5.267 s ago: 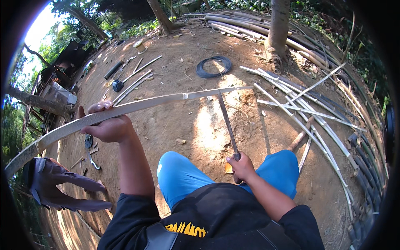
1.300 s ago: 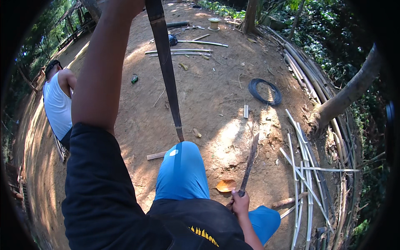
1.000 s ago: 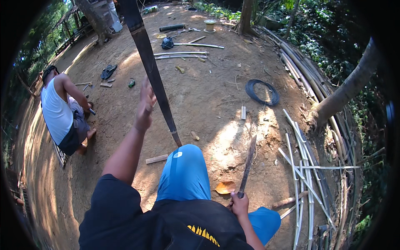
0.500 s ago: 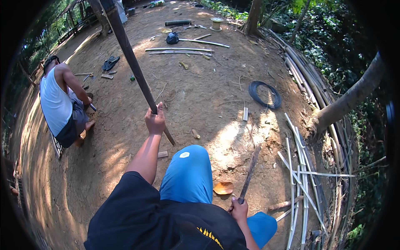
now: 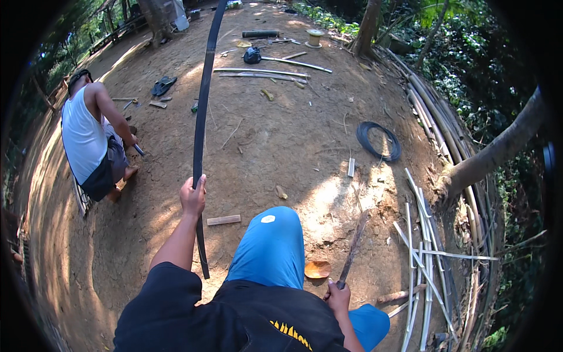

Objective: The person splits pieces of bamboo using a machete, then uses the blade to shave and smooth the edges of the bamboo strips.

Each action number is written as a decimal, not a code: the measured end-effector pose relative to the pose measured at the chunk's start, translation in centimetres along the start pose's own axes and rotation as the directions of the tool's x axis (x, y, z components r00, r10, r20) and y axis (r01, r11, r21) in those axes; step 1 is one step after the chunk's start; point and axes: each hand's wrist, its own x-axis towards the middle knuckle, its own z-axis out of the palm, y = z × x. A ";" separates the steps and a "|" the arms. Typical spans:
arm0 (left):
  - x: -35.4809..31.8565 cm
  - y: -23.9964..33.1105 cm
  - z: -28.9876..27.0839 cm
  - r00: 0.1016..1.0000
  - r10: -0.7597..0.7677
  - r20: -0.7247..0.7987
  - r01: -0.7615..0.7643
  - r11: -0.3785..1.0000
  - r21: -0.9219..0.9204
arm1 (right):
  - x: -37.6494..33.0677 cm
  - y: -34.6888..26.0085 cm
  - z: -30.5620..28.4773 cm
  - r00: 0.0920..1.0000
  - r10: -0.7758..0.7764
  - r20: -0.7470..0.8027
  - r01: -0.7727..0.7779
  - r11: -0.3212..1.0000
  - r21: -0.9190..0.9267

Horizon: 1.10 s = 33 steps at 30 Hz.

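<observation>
One long dark strip (image 5: 202, 117), held upright in the left hand (image 5: 193, 198); grip clamped round it near its lower part, thumb and fingers wrapped, the short tail running down past the wrist to end near the ground beside the blue-clad knee (image 5: 271, 234). Left arm stretched forward and up from the black sleeve, elbow nearly straight. Above that grip, the strip curving away toward the top edge.

One long knife (image 5: 353, 247) in the right hand (image 5: 338, 296); grip shut on the handle, low beside the right thigh, blade slanting up and away over the dirt. Right forearm short in view, coming in from the lower edge.

Just left of the right grip, one small orange-brown dish or leaf (image 5: 317, 269); cannot tell which. Right of it, a bundle of pale split slats (image 5: 423, 258), too tangled to count. Far beyond, one black coil (image 5: 379, 139).

Just right of the left grip, one short wooden block (image 5: 223, 220) lying flat. Well left of it, one other person (image 5: 88, 141) in a white vest, crouched. Far ahead, two long pale strips (image 5: 261, 73) lying side by side.
</observation>
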 end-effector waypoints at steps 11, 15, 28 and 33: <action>-12.4 -8.7 -0.5 0.962 -0.265 -0.064 0.264 0.851 0.454 | 0.0 -0.3 0.7 0.999 -0.034 -0.014 0.033 0.998 -0.052; -14.8 -9.7 -0.8 0.930 -0.365 -0.046 0.336 0.794 0.507 | 0.3 0.2 0.7 0.999 -0.019 -0.026 0.017 0.997 -0.078; 16.8 0.3 4.8 0.964 -0.201 -0.176 0.266 0.666 0.697 | -0.7 0.3 0.6 0.996 0.052 -0.075 -0.060 0.992 -0.108; 15.9 -1.1 5.9 0.997 0.039 -0.062 0.007 0.800 0.600 | -0.4 1.0 0.8 0.998 0.020 -0.066 -0.027 0.994 -0.108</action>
